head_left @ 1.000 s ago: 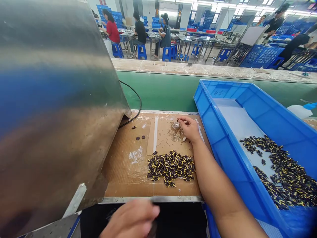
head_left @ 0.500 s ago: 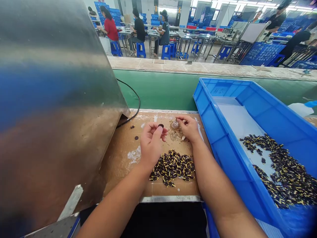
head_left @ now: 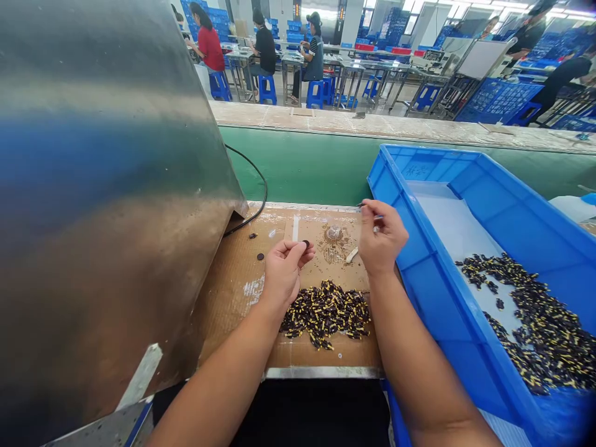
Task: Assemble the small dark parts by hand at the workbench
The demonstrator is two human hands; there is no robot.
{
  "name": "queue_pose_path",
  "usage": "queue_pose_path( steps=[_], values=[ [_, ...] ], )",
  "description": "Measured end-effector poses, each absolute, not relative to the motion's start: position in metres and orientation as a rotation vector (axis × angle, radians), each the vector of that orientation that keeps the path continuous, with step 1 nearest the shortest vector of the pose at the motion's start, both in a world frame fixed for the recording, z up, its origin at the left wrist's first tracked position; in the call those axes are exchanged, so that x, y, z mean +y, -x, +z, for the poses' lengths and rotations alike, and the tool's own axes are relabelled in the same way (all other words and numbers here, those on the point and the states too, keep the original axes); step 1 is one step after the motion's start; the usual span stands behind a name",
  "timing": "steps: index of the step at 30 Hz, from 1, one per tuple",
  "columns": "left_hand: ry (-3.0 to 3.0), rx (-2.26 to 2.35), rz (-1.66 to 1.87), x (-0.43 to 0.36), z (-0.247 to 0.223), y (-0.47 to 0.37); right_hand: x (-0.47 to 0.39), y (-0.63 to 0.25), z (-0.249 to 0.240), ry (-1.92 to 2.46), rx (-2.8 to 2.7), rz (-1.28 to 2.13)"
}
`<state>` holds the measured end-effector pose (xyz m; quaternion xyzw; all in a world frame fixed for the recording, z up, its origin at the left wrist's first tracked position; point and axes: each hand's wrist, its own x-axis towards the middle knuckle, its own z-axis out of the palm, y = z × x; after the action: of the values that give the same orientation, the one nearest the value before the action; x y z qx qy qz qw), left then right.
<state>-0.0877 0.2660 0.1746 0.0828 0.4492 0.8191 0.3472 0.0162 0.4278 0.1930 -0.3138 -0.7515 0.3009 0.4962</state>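
Note:
My left hand (head_left: 285, 270) pinches a small dark round disc (head_left: 306, 244) between thumb and fingers, above the cardboard. Raised near the tray's left wall, my right hand (head_left: 382, 239) is closed with thumb and fingertips together. A thin dark tip (head_left: 361, 205) pokes out of its pinch, too small to name; a pale bit shows by the curled fingers. A small clear dome-shaped container (head_left: 334, 233) stands on the stained cardboard between the hands. Below it lies a pile of small black-and-yellow parts (head_left: 326, 313). Another dark disc (head_left: 260, 256) rests left of my left hand.
A blue tray (head_left: 419, 248) with more black-and-yellow parts (head_left: 549, 323) stands on the right. A large metal housing (head_left: 116, 205) rises on the left, a black cable (head_left: 261, 177) beside it. Behind runs a green belt (head_left: 302, 161). Several people sit at tables beyond.
My right hand has lifted away from the clear container and moved right and towards me, bringing the thin dark tip along. My left hand still holds the disc, slightly lower.

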Motion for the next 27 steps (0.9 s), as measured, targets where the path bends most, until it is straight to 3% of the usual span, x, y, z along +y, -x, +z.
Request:
queue_pose_path(
  steps=[6, 12, 15, 21, 27],
  values=[
    [-0.39, 1.27, 2.11, 0.267, 0.17, 0.086, 0.419, -0.019, 0.195, 0.828, -1.724, 0.861],
    [-1.04, 1.875, 2.019, 0.258, 0.16, 0.084, 0.383, -0.038, 0.207, 0.665, -1.58, 1.782],
    [-1.365, 2.092, 1.936, 0.255, 0.158, 0.089, 0.375, -0.043, 0.207, 0.634, -1.477, 2.036],
    [-1.661, 2.157, 1.893, 0.251, 0.161, 0.089, 0.373, -0.042, 0.209, 0.605, -1.466, 2.107],
    [-1.005, 1.795, 2.1, 0.257, 0.166, 0.072, 0.37, -0.039, 0.206, 0.58, -1.4, 2.107]
  ],
)
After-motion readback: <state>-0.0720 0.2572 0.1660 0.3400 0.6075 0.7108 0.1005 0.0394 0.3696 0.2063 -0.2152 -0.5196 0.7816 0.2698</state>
